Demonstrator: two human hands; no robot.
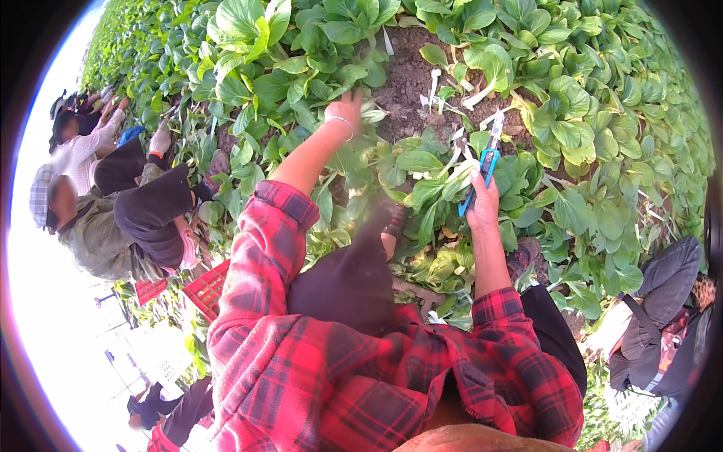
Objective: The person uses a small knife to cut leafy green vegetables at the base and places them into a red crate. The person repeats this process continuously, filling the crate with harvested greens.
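Observation:
My left hand (342, 113), with a thin band at the wrist, reaches into leafy bok choy plants (296, 85). Its fingers lie beside a cluster of pale stalks (371, 114); the leaves partly hide them, so a grip cannot be made out. In my right hand (483, 204) is a blue-handled snap-off utility knife (489, 161), its blade extended and pointing away from me. A bok choy with white stems (460, 172) lies against the right thumb; whether the hand also holds it is unclear. Between the hands, some leaves are blurred.
Bare soil (404, 76) with cut stem pieces (434, 85) lies ahead, bordered by dense bok choy (576, 113). A red plastic crate (208, 289) stands at my left. People crouch at the left (149, 217) and right (658, 316). My shoe (523, 257) rests among the plants.

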